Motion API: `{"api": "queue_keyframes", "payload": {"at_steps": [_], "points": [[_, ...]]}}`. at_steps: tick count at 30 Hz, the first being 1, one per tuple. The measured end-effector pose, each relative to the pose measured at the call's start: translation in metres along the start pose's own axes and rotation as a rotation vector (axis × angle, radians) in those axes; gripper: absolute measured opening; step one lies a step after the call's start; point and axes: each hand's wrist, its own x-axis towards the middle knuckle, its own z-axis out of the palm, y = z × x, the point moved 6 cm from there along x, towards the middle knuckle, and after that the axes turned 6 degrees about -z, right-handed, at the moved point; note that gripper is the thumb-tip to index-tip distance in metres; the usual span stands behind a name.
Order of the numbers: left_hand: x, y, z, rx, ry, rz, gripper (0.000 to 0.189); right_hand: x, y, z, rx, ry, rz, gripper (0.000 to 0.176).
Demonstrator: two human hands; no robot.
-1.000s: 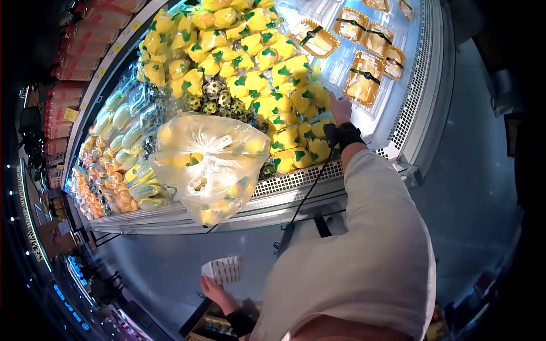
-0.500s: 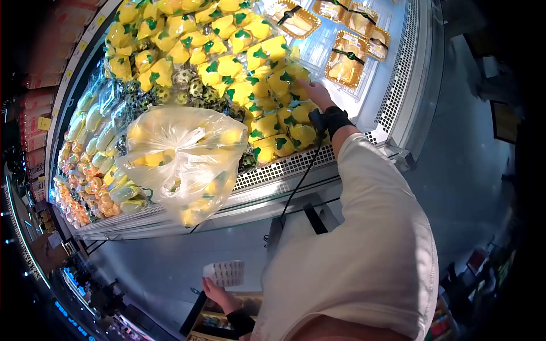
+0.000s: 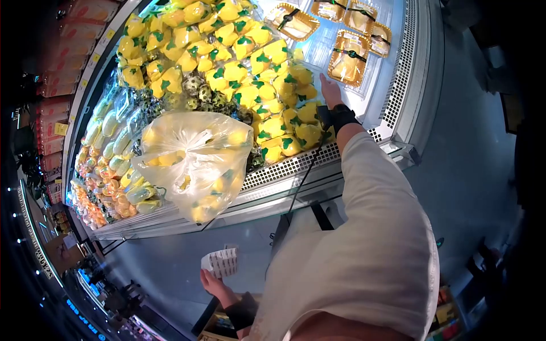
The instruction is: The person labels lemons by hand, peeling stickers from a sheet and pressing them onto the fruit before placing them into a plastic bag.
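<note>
- A big clear plastic bag (image 3: 193, 162) stuffed with yellow fruit packs slumps on the front edge of the open chiller; I place everything else from it.
- Up and to the right of the bag, the person's right hand (image 3: 330, 90) lies on the display. Its fingers are stretched out and close together, and it grips nothing.
- That hand rests at the right-hand fringe of the heap of yellow packs (image 3: 239, 74), touching or just beside the outermost ones; I cannot tell which.
- The heap itself spreads above and to the right of the bag.
- A black strap (image 3: 339, 116) wraps the right wrist, and a thin dark cable hangs down from it.
- Further up and right of the bag, beyond the hand, sit gold trays (image 3: 348, 58) of pale cut fruit.
- Straight below the bag, well apart from it, the left hand (image 3: 213, 282) is closed on a small white paper slip (image 3: 220, 262) and holds it up.
- Left of the bag lie rows of green packs (image 3: 114, 142).
- The chiller's perforated grille (image 3: 284, 167) runs just right of the bag's lower half.
</note>
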Motion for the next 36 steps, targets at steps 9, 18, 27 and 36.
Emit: {"api": "queue_keyframes", "payload": {"at_steps": [9,18,27,36], "points": [[-0.006,-0.044,-0.038,-0.123,0.098,-0.095,0.049,-0.009,-0.031,0.012,-0.177,-0.129,-0.15,0.062],[-0.016,-0.06,-0.059,-0.196,0.121,-0.051,0.047,-0.109,-0.182,0.065,-0.158,0.142,-0.952,0.029],[-0.017,-0.066,-0.066,-0.221,0.18,-0.124,0.048,-0.172,-0.161,0.209,-0.801,-0.499,-0.87,0.02],[0.002,-0.084,-0.079,-0.2,0.232,-0.13,0.033,-0.135,-0.014,0.307,0.778,-0.676,0.356,0.047]]}}
